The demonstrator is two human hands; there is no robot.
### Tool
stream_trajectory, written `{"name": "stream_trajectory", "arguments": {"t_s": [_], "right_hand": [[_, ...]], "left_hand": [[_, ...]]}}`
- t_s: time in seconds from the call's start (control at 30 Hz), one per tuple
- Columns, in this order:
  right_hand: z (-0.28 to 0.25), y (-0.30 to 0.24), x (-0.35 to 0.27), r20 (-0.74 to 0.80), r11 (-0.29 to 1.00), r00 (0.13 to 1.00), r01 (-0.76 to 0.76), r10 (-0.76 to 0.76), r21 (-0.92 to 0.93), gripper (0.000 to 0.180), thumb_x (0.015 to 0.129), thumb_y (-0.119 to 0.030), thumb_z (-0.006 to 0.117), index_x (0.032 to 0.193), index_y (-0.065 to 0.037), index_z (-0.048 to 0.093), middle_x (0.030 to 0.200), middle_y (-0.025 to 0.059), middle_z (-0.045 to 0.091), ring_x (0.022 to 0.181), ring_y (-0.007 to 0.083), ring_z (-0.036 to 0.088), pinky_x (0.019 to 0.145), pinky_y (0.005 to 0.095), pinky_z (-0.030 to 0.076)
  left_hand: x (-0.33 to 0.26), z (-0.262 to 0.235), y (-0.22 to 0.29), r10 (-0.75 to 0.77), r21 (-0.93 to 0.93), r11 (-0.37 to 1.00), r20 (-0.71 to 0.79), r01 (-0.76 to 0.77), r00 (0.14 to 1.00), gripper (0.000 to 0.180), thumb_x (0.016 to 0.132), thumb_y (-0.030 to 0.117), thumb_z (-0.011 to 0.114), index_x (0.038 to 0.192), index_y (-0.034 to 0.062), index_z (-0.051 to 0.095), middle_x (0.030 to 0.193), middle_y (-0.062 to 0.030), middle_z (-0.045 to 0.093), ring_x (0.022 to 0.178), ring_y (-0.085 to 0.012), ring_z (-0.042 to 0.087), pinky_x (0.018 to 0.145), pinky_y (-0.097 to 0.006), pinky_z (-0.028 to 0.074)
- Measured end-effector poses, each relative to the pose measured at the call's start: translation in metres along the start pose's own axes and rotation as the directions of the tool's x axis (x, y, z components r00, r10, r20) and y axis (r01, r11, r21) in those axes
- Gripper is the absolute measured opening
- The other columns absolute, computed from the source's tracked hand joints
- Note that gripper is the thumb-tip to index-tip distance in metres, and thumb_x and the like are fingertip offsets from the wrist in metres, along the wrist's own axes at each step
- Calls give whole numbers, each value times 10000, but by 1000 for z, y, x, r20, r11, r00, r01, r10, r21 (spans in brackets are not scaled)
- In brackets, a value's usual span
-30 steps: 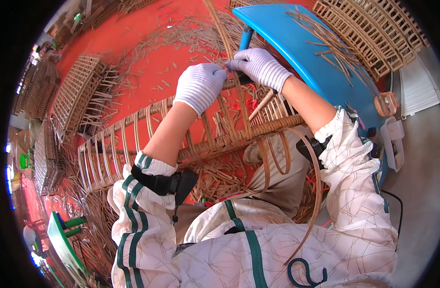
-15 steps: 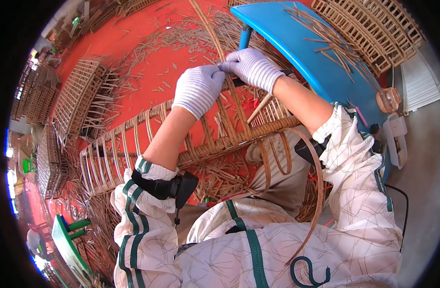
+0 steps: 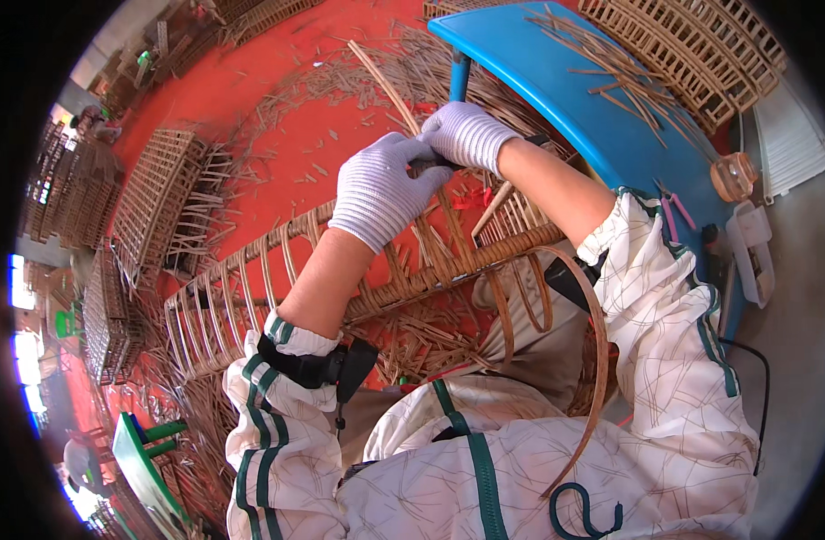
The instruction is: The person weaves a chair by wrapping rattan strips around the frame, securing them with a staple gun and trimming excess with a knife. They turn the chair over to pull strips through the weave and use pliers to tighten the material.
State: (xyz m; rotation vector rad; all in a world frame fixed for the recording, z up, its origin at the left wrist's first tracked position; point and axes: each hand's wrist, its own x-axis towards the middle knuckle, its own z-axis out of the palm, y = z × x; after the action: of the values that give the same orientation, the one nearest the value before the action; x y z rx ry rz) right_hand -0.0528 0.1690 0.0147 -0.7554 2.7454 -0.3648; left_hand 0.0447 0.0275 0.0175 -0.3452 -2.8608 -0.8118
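Fingers of left hand and right hand closed around rattan strand above frame.

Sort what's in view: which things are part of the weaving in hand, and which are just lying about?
In hand:
left hand
right hand
long cane strip both hands grip
half-woven rattan frame on the lap

Lying about:
blue table with loose strips
finished frames on the red floor
green stool
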Motion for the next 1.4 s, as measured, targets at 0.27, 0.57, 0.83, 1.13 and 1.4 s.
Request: {"name": "stream_trajectory", "arguments": {"t_s": [0.27,0.57,0.83,1.13,1.4], "right_hand": [[14,5,-49,-734,856,651,479,-195,197,167,929,-193,586,932,-86,715,786,127,691,804,321,675,738,389,540],[24,13,-76,-83,948,991,128,-109,291,247,952,-203,576,1067,-2,663,792,114,701,643,174,704,584,296,563],[23,15,-91,213,622,975,-133,-55,772,340,907,-199,630,1176,6,595,788,73,683,612,144,687,516,256,537],[25,25,-98,-261,704,850,526,-458,477,298,838,14,600,1130,-44,621,1056,74,624,1036,227,624,900,347,514],[19,21,-77,-425,653,522,711,-739,-261,246,806,-131,689,1044,-88,648,960,58,633,919,262,631,841,382,519]], "left_hand": [[14,-4,-16,-183,-144,963,272,228,945,364,825,460,711,988,140,775,815,-116,714,762,-266,691,754,-382,542],[34,-1,-24,-217,-271,896,422,351,880,379,869,410,712,974,51,768,692,-15,674,583,-85,580,543,-262,481],[33,-3,-26,-189,-316,879,459,358,868,379,826,443,718,887,74,785,729,-38,710,674,-131,610,678,-319,513],[34,-1,-28,-147,-265,924,416,275,897,349,874,406,703,936,71,779,687,-27,672,579,-89,581,527,-265,479],[36,-6,-27,-151,-201,944,442,262,884,434,881,517,630,975,122,780,804,-43,729,720,-182,637,736,-327,526]]}}
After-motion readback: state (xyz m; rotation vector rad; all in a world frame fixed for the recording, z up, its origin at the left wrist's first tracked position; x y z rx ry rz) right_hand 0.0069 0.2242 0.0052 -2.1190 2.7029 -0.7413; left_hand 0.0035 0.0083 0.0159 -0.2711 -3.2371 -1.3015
